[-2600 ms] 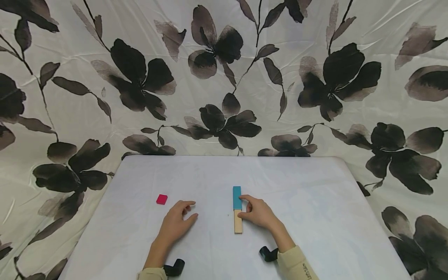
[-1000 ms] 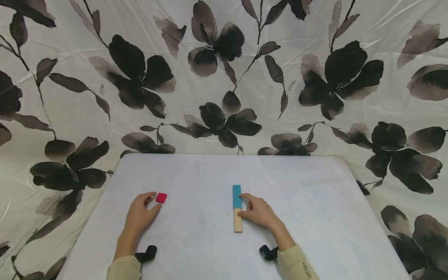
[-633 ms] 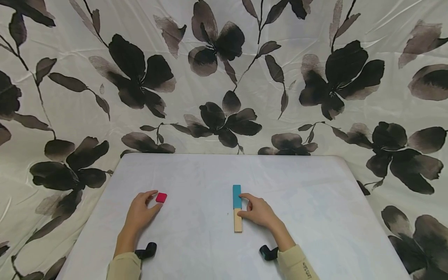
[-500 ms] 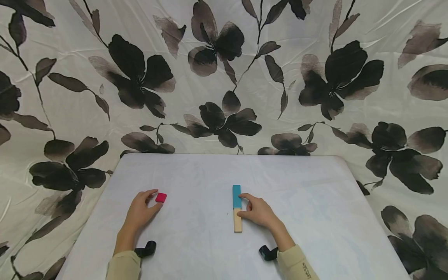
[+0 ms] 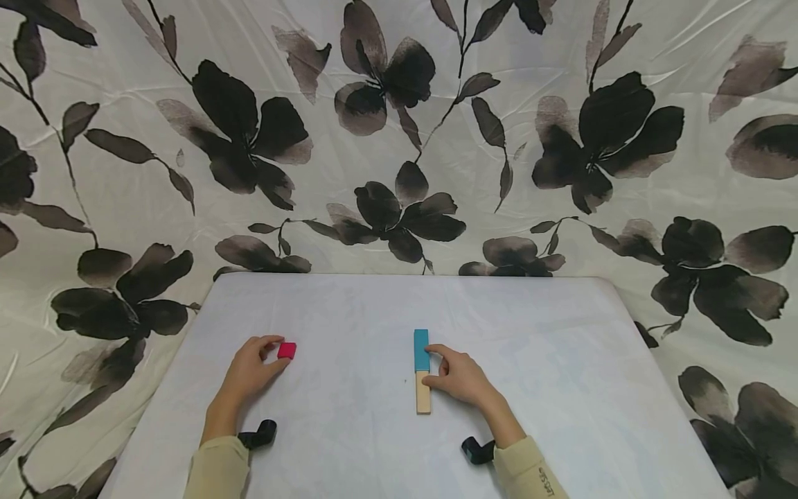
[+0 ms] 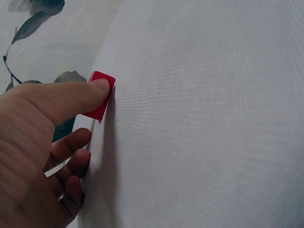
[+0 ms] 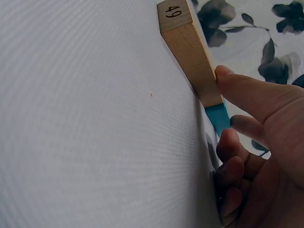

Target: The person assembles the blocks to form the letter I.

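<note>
My left hand pinches a small red block at the left of the white table. In the left wrist view the thumb lies on the face of that red block, and its other fingers curl below. Near the middle, a blue block and a plain wooden block stand end to end in one line. My right hand is at their right side, index fingertip at the blue block and thumb at the wooden one. The right wrist view shows "49" on the wooden block's end.
The white-covered table ends at a straight back edge, with floral cloth hanging behind it. A black wrist device sits at the left sleeve and another black device at the right sleeve.
My left hand has moved left from mid-table to the red block and its thumb and index have drawn in around it. The block has tilted slightly. Right hand and the two-block line are unchanged.
</note>
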Action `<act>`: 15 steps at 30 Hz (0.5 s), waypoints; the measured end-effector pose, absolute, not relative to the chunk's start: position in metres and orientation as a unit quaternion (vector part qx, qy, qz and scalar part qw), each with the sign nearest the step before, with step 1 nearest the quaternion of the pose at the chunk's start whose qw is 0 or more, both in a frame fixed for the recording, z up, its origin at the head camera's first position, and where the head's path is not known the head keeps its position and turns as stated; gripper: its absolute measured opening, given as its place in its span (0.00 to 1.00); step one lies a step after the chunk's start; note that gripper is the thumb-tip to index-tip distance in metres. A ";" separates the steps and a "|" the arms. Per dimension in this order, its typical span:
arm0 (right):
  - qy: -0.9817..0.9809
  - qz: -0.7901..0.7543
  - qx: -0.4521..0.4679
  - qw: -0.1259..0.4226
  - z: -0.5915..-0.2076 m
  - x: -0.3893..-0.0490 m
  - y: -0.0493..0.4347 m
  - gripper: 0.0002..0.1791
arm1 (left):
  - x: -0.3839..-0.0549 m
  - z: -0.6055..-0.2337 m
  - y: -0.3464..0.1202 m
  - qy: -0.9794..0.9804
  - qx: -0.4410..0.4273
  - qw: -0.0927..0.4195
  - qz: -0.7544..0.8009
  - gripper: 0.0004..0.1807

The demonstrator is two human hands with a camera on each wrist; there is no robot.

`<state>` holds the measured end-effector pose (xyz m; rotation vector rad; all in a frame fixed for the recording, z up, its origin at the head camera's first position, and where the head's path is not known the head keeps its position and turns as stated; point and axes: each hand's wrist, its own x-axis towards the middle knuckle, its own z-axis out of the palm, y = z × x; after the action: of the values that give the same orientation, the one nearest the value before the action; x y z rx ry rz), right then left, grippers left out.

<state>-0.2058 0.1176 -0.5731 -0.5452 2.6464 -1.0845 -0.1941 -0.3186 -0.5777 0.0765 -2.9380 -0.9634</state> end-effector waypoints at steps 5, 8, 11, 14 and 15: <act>0.902 -0.371 -0.186 0.116 -0.572 -0.205 0.118 0.32 | -0.196 -0.579 -0.319 -0.950 0.026 0.024 -0.311 0.24; 0.903 -0.370 -0.186 0.115 -0.573 -0.206 0.118 0.32 | -0.197 -0.581 -0.319 -0.950 0.030 0.028 -0.310 0.23; 0.902 -0.371 -0.187 0.115 -0.573 -0.206 0.118 0.32 | -0.198 -0.583 -0.318 -0.948 0.040 0.030 -0.314 0.23; 0.902 -0.371 -0.189 0.115 -0.574 -0.206 0.119 0.32 | -0.199 -0.582 -0.317 -0.946 0.049 0.031 -0.318 0.23; 0.902 -0.371 -0.189 0.115 -0.574 -0.206 0.119 0.32 | -0.199 -0.582 -0.316 -0.946 0.051 0.033 -0.319 0.23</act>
<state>-0.2064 0.1185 -0.5736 -0.5530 2.6441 -1.0868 -0.1993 -0.3160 -0.5817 0.1554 -2.9105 -0.9804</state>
